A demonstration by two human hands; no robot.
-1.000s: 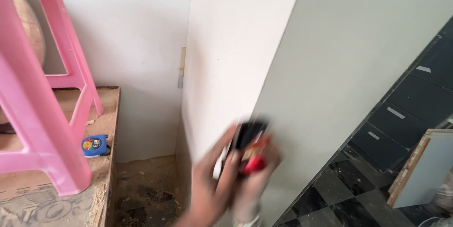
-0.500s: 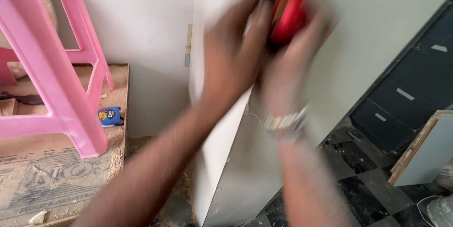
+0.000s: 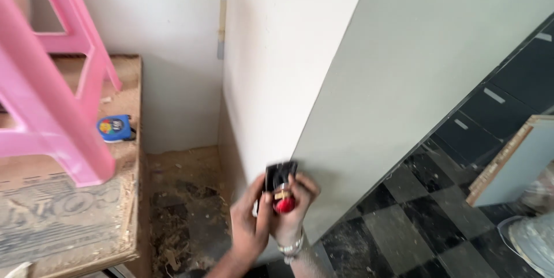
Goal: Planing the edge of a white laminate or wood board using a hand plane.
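Both hands have come down from high against the panel, where they were half a second ago, to the lower middle of the view, at about 6 o'clock. The left hand [image 3: 249,227] and the right hand [image 3: 293,211] now sit close together, touching, with the small tool [image 3: 281,185] pinched between them. The tool has a black top and a red rounded end; its black part pokes up above the fingers, and the red end sits between the two palms. Both hands are curled closed around it, fingers wrapped, so the hold looks firm and shared.

The tool sits right at the lower corner edge of the tall white panel [image 3: 288,53], which stands upright and fills the middle and upper right of the view. Whether the tool touches the panel cannot be told. The drop suggests that the hands are working down this edge, from the upper part to the bottom.

At 9 o'clock a pink plastic stool [image 3: 52,99] stands on a dusty wooden board [image 3: 69,214], and a blue tape measure [image 3: 115,128] lies on the board just beside the stool's leg, well apart from the hands. The right wrist wears a metal bracelet [image 3: 291,248]. Black-and-grey floor tiles [image 3: 415,220] with sawdust lie at 4 o'clock.
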